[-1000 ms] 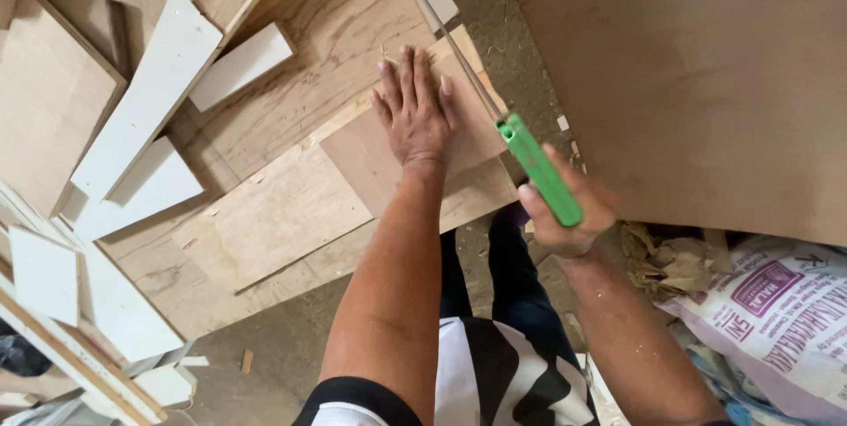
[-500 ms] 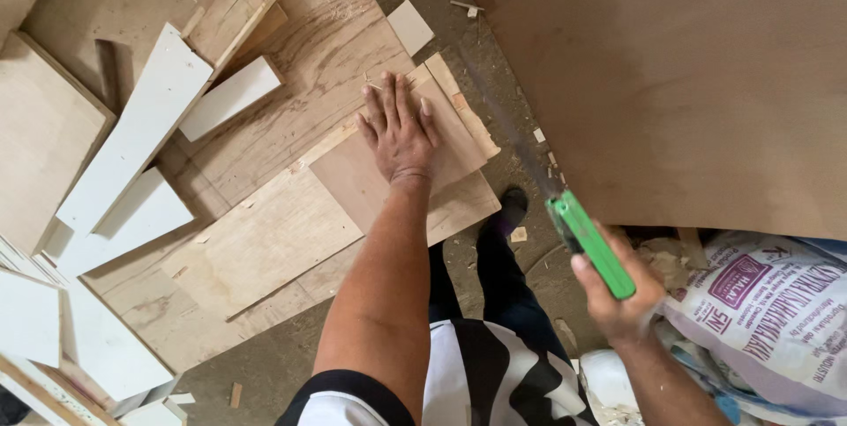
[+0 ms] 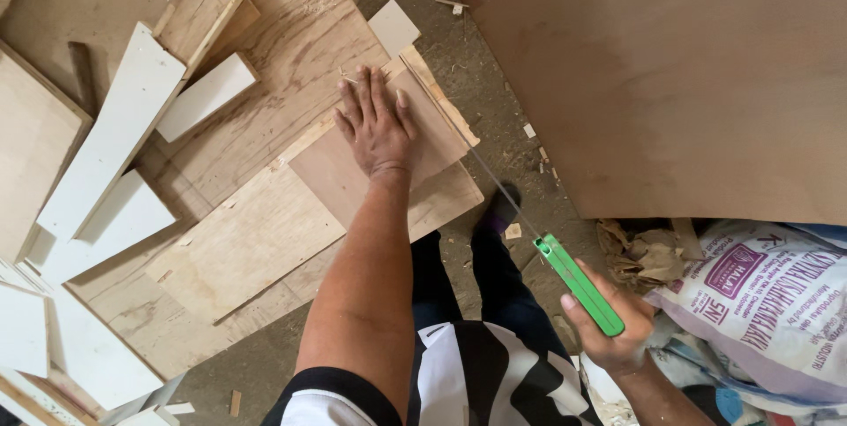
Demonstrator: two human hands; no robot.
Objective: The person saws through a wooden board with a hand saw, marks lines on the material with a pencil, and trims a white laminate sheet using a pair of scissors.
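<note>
Your left hand [image 3: 378, 123] lies spread flat on the plywood piece [image 3: 388, 161] atop the stacked boards; your right hand [image 3: 609, 329] grips the green-handled saw [image 3: 578, 283] — its thin blade runs close beside your fingers, so a slip could cut them.

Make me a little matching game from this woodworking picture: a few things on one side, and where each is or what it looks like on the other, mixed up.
Things:
1. left hand
2. right hand
3. saw handle
4. printed sack

Descriptions:
A. bright green
B. pressed flat on the small plywood piece
C. lying at the right edge, below the large brown board
D. gripping the saw, drawn back from the wood

Pairs: 1-B, 2-D, 3-A, 4-C
</note>
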